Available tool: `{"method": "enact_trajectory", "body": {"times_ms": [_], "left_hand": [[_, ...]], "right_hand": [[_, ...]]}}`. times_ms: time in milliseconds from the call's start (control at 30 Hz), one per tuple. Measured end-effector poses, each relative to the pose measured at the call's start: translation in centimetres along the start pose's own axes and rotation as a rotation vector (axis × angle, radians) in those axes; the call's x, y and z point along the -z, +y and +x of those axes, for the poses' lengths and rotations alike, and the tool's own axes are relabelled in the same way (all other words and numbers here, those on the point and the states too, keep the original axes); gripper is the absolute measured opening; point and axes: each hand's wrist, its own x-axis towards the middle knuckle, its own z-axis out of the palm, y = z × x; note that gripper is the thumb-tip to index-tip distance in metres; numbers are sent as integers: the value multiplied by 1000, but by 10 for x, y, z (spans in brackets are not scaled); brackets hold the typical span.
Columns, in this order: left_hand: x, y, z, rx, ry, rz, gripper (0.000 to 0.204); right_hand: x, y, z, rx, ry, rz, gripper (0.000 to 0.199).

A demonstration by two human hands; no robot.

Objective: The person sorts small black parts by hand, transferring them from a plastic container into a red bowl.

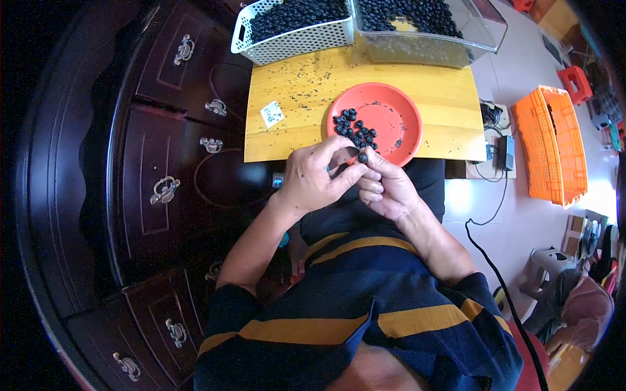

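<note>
Bead [362, 157], small and dark, is sitting pinched between our fingertips just over the near rim of the red plate [404, 133]. We are closing our left hand [313, 179] and right hand [389, 189] around it, keeping it above the loose pile of beads [355, 128], likely so drops land there.

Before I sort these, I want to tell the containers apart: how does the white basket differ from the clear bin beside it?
The white basket has perforated, opaque walls and a handle cutout; the clear bin has smooth see-through walls. The basket sits on the left of the yellow table; the bin sits on the right and overhangs the table's edge. Both hold many small dark beads.
</note>
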Motion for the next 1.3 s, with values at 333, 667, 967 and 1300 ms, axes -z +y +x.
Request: {"method": "enact_trajectory", "body": {"times_ms": [333, 667, 967, 1300], "left_hand": [[29, -6, 11, 173, -382, 199, 24], [118, -57, 102, 97, 420, 422, 53], [-1, 2, 1, 200, -206, 81, 32], [-40, -4, -33, 155, -159, 162, 20]], "right_hand": [[3, 5, 0, -2, 142, -148, 19], [-8, -1, -6, 140, 234, 6, 42], [7, 5, 2, 133, 218, -24, 45], [14, 15, 1, 127, 149, -32, 46]]}}
